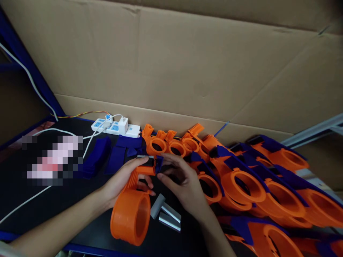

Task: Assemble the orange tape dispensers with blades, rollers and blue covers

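My left hand (118,182) is wrapped round the ribbed handle of an orange tape dispenser (130,217), its thumb lying on the black part near the toothed metal blade (145,156). The dispenser's round hub hangs toward me. At the head's right side, my right hand (184,178) closes thumb and forefinger about a small dark blue flap (159,165); its other fingers are curled. Several silver metal pieces (170,217) lie on the black tabletop just below and between the hands.
Several orange and blue dispensers (246,185) are piled at the right, and orange dispenser bodies (177,146) stand along the back. Blue sheets (98,157) lie left of centre. Behind them sits a white power strip (115,127) with cables. A cardboard wall (171,64) closes the back.
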### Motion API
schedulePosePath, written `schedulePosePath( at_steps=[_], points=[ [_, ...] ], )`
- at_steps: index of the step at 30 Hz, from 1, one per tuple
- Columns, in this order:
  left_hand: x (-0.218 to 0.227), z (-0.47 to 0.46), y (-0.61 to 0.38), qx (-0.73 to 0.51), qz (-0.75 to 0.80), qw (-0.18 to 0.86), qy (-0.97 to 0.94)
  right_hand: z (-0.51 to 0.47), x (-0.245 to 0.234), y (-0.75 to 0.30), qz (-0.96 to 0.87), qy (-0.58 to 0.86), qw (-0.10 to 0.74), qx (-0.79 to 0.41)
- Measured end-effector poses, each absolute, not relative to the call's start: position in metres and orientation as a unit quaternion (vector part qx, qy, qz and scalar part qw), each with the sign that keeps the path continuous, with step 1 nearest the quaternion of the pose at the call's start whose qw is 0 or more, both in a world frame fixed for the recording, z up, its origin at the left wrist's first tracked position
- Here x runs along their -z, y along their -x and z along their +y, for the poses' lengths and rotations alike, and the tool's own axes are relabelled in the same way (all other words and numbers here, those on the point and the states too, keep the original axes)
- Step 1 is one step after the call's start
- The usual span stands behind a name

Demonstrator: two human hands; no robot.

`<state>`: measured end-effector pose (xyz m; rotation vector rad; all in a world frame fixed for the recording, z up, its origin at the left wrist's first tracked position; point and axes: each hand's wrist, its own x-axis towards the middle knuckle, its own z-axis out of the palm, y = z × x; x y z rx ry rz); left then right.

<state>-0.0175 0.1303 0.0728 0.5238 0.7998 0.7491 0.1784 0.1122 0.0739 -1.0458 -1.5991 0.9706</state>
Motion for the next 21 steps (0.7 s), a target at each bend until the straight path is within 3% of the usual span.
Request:
schedulePosePath(
  at_steps=[10, 16, 21],
  points=[
    [-0.0695, 0.1295, 0.0168, -0.352, 0.377, 0.807, -0.287, 0.1108, -0.0743, -0.1825, -0.804, 0.388, 0.405, -0.197],
    [-0.0698, 0.1311, 0.0190, -0.327, 0.378, 0.815, -0.292, 0.1051, -0.0701, -0.1811, -0.812, 0.382, 0.408, -0.168],
    [-0.0702, 0.1297, 0.0180, -0.344, 0.375, 0.817, -0.273, 0.1034, -0.0691, -0.1803, -0.777, 0.412, 0.426, -0.214]
  ],
)
